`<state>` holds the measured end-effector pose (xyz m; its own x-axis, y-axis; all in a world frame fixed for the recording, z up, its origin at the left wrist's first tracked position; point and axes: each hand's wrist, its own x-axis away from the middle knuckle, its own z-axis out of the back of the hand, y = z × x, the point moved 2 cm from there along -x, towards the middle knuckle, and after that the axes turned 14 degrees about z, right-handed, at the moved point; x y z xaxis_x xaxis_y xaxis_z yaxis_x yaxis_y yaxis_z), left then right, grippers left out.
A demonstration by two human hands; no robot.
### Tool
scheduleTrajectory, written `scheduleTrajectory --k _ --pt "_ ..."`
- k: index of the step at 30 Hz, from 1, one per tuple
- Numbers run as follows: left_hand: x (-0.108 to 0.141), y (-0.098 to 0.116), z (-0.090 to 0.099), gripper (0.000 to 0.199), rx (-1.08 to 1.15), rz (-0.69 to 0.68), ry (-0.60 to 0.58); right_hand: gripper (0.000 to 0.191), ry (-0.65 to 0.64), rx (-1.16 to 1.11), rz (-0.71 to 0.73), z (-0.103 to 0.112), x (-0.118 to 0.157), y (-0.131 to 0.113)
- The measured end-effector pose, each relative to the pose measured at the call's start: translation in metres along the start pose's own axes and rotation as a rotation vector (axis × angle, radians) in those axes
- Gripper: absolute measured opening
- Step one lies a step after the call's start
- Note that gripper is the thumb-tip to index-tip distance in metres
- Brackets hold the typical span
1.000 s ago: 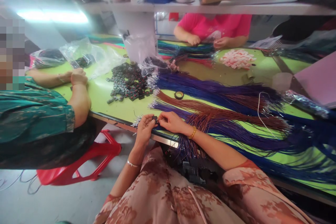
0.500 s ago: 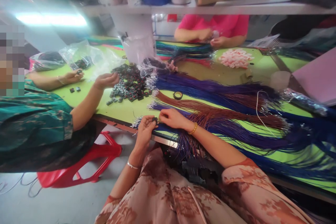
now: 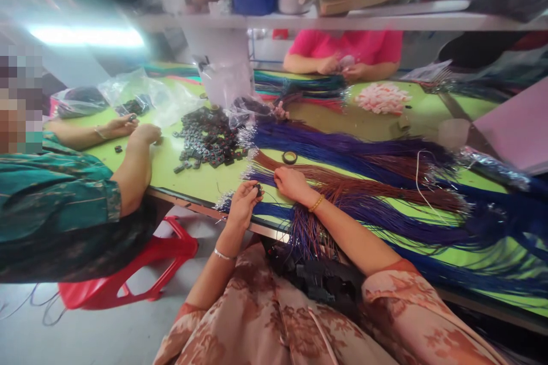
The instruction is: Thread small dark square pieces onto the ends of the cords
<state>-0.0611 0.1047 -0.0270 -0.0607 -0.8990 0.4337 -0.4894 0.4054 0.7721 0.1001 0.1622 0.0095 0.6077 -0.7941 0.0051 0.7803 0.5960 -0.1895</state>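
Observation:
My left hand [image 3: 242, 204] pinches a small black plastic connector [image 3: 257, 189] upright between thumb and fingers, just over the table's front edge. A thin dark wire appears to trail from it to the right. My right hand [image 3: 294, 185] lies on the bundle of brown wires [image 3: 268, 161], fingers curled together; their tips are partly hidden, so what they grip is unclear. Blue-purple wires [image 3: 274, 210] run beneath and between both hands. More black connectors [image 3: 317, 280] rest in my lap.
A heap of black connectors [image 3: 209, 137] and a tape roll [image 3: 290, 157] lie ahead on the green table. At left, a co-worker's hands [image 3: 145, 134] work near a red stool [image 3: 128, 274]. Another person in pink [image 3: 342, 51] sits opposite, behind pale pink pieces [image 3: 382, 97]. A shelf [image 3: 299, 21] hangs above.
My right hand has moved away from the connector, right and forward onto the brown wires. My left hand has risen slightly with the connector. The left co-worker's nearer hand has drawn back from the heap.

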Motion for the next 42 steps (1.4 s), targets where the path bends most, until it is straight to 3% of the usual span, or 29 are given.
scheduleTrajectory --k 6,12,18,26,31,42 --pt "0.001 -0.001 -0.002 0.035 -0.007 -0.006 0.006 0.022 0.132 -0.060 -0.018 0.004 0.002 0.003" --pt "0.001 0.001 -0.010 0.032 -0.023 -0.049 -0.019 0.014 0.258 -0.352 0.043 0.003 -0.004 0.007" --pt "-0.007 -0.002 -0.005 0.031 0.000 -0.010 -0.037 0.009 0.238 -0.357 -0.009 0.011 -0.011 0.013" --pt "-0.006 -0.002 -0.007 0.033 -0.009 0.001 -0.059 0.009 0.336 -0.674 0.189 0.019 -0.038 0.005" --pt "-0.005 -0.003 -0.006 0.035 -0.025 -0.008 -0.052 0.010 0.392 -0.807 0.224 0.026 -0.051 -0.011" --pt "-0.005 -0.003 -0.005 0.035 -0.031 -0.004 -0.085 0.015 0.357 -0.873 0.115 0.014 -0.020 -0.009"
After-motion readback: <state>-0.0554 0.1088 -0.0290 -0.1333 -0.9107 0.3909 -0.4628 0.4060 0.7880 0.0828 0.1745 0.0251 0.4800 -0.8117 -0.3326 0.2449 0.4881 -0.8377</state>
